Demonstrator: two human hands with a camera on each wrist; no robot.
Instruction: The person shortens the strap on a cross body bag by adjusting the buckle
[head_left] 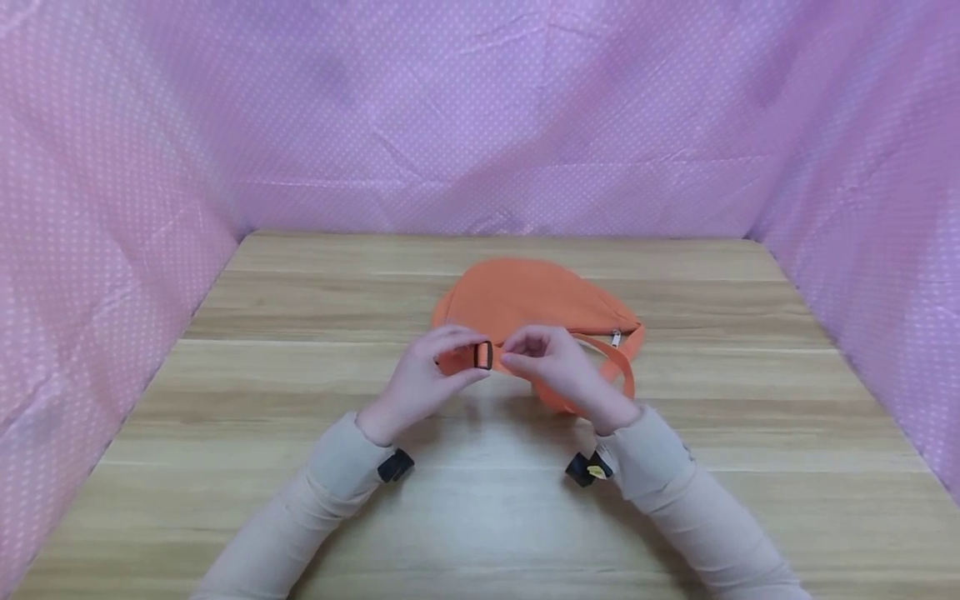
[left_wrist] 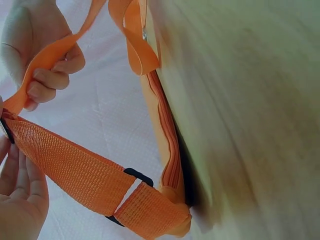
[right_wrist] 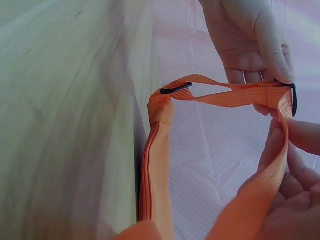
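An orange bag (head_left: 525, 293) lies on the table just beyond both hands, its strap pulled up toward the person. My left hand (head_left: 420, 375) pinches the black slide buckle (head_left: 490, 356) of the strap between thumb and fingers. Close by on the right, my right hand (head_left: 561, 365) pinches the orange strap (right_wrist: 260, 192) with thumb and fingertips where it leaves the buckle. From the buckle, a doubled stretch of webbing (left_wrist: 70, 160) runs down to a black ring (left_wrist: 139, 177) at the bag's end. The rest of the strap loops beneath and beyond the right hand.
A metal zipper pull (head_left: 617, 338) hangs at the bag's right side. The wooden table (head_left: 315, 283) is enclosed at the back and sides by a pink dotted cloth (head_left: 480, 108). Black bands with small devices sit at both wrists.
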